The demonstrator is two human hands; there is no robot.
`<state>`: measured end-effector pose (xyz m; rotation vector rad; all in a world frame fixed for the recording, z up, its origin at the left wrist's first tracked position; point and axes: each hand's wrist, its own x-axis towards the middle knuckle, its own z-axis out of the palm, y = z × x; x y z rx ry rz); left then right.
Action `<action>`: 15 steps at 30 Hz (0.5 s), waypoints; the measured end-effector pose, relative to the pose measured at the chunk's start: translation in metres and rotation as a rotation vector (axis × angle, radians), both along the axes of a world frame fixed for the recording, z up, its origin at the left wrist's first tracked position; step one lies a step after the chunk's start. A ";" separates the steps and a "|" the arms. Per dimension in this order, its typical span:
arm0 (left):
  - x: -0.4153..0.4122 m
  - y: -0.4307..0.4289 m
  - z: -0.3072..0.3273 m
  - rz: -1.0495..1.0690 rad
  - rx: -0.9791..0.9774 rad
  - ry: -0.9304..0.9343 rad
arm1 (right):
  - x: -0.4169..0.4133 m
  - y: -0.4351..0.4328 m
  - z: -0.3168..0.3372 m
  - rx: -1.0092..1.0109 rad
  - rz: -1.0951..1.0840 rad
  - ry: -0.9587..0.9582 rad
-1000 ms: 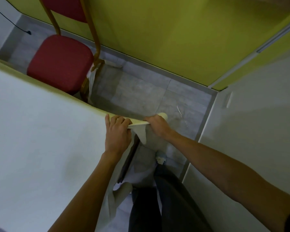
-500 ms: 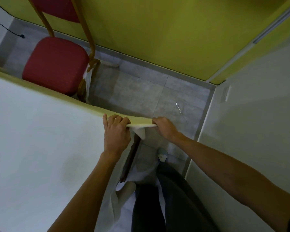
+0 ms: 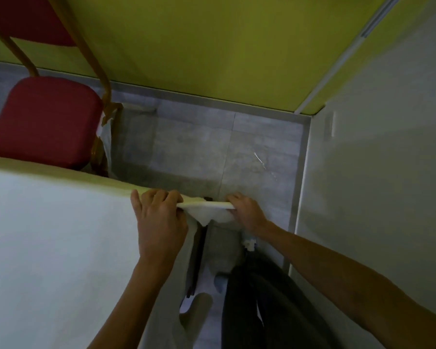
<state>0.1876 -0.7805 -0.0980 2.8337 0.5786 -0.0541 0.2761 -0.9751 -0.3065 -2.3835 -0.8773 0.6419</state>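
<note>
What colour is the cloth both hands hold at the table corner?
White cloth, tinged yellowish along its far edge; the head view shows it.

1. Here's the white cloth (image 3: 48, 248), plain and smooth, lying flat across the worktop (image 3: 198, 250) on the left.
2. Its far edge (image 3: 61, 170) is a pale yellowish band, running straight towards the corner.
3. At that corner the edge is pulled taut past the worktop, gripped by the left hand (image 3: 161, 222) at one end and the right hand (image 3: 247, 212) at the other.
4. Under the tight edge sags a small crumpled flap (image 3: 207, 215).
5. More cloth drapes down the near side.
</note>
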 end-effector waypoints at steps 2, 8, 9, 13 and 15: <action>0.000 0.001 -0.002 -0.014 0.012 -0.018 | 0.000 -0.009 -0.018 0.044 -0.078 0.002; 0.000 0.001 -0.003 -0.021 0.031 -0.049 | 0.002 -0.066 -0.014 -0.001 -0.110 0.068; 0.000 0.001 -0.002 -0.017 0.031 -0.051 | -0.002 -0.069 -0.011 -0.032 -0.066 0.082; 0.002 0.000 0.000 -0.015 0.015 -0.070 | -0.024 -0.067 0.001 -0.109 -0.026 0.182; 0.003 0.002 -0.001 -0.021 0.005 -0.067 | -0.039 -0.066 -0.001 -0.113 -0.031 0.213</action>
